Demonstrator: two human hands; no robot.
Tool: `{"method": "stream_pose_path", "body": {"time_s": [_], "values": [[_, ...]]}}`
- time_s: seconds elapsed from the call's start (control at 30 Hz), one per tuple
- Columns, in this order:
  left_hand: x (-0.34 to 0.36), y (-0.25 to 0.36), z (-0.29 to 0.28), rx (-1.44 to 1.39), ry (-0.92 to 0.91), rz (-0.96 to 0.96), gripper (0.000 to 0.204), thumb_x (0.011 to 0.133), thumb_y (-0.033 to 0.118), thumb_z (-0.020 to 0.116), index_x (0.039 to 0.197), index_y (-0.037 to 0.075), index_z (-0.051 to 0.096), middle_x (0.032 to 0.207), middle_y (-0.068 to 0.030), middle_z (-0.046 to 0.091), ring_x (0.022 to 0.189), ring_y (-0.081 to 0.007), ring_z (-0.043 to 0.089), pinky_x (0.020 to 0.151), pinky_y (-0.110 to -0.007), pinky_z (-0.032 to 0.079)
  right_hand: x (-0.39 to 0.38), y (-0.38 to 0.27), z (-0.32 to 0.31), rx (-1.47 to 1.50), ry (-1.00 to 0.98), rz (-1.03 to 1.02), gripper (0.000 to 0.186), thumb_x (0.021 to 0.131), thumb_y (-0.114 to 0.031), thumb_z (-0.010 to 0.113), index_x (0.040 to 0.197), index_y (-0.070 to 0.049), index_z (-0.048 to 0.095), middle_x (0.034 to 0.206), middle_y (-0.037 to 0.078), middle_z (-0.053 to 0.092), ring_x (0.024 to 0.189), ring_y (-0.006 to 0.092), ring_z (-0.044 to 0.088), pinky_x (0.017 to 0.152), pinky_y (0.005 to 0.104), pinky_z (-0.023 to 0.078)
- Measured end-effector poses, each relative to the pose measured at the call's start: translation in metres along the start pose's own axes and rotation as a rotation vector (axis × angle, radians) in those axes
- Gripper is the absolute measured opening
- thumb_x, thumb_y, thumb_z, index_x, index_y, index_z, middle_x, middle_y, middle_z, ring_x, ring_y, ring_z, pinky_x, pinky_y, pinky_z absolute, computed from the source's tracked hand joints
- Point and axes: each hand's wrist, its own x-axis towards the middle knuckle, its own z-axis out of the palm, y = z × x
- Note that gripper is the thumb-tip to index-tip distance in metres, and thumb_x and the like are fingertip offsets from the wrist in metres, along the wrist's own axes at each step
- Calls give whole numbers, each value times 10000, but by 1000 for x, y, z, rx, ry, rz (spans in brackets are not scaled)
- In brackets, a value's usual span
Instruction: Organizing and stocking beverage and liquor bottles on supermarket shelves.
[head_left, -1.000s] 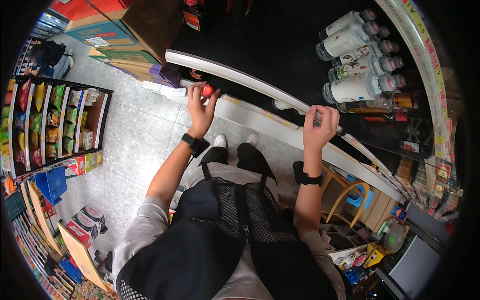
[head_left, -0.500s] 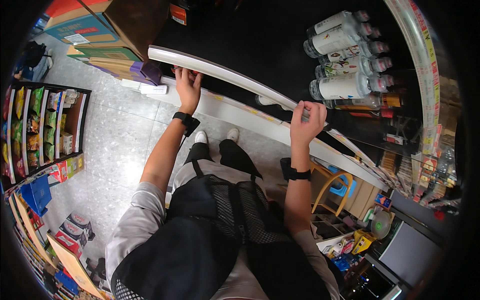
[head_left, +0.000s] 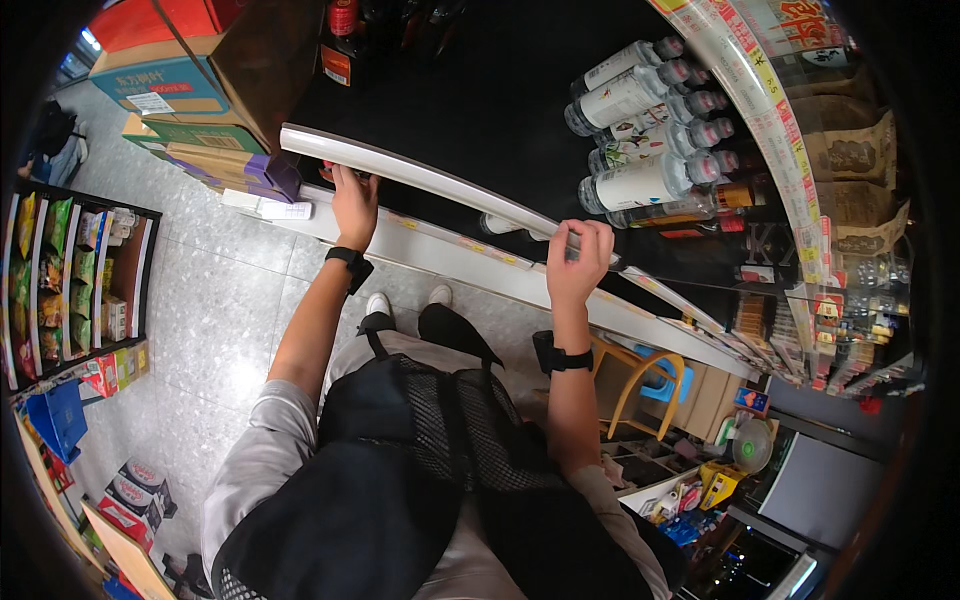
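A long white shelf-edge strip (head_left: 430,180) runs slantwise across the front of a dark shelf. My right hand (head_left: 580,262) is closed over the strip near its right end, fingers curled on top. Below the strip's left part, my left hand (head_left: 354,210) reaches in with bent fingers beside a small red thing (head_left: 325,172). The strip partly hides those fingertips, and what they hold cannot be made out. Clear bottles with white labels (head_left: 640,183) lie in a row on the shelf, beyond my right hand.
Stacked cartons (head_left: 165,85) stand at the far left end of the shelf. A lower white ledge (head_left: 420,250) runs in front of me. A snack rack (head_left: 85,270) stands to the left, and a yellow-framed chair (head_left: 628,385) to the right.
The view has shifted, bringing more of the right-hand shelving and a dark bottle at the back into sight. Both hands keep about the same places along the strip.
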Motion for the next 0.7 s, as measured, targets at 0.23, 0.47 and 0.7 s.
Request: {"method": "stream_pose_path", "body": {"time_s": [0.23, 0.47, 0.7], "values": [[-25, 25, -33, -19, 44, 93, 467, 968, 171, 736, 1345, 18, 508, 1305, -183, 569, 829, -354, 683, 670, -445, 564, -68, 1, 8, 65, -136, -107, 245, 851, -77, 747, 1079, -37, 665, 1106, 142, 599, 909, 329, 614, 813, 437, 527], [-85, 16, -92, -35, -227, 26, 288, 977, 94, 674, 1237, 32, 566, 1199, -118, 616, 618, -258, 642, 598, -403, 526, -90, 24, 70, -23, -328, 360, 510, 908, -258, 798, 1186, 50, 501, 1098, 219, 503, 857, 387, 636, 732, 510, 541], [-104, 7, -113, -10, -202, -70, 266, 986, 114, 665, 1230, 56, 576, 1093, -124, 655, 638, -269, 660, 607, -408, 537, -58, 36, 94, -199, -298, 319, 467, 919, -354, 796, 1130, 50, 697, 988, 247, 751, 901, 424, 730, 759, 518, 559]]}}
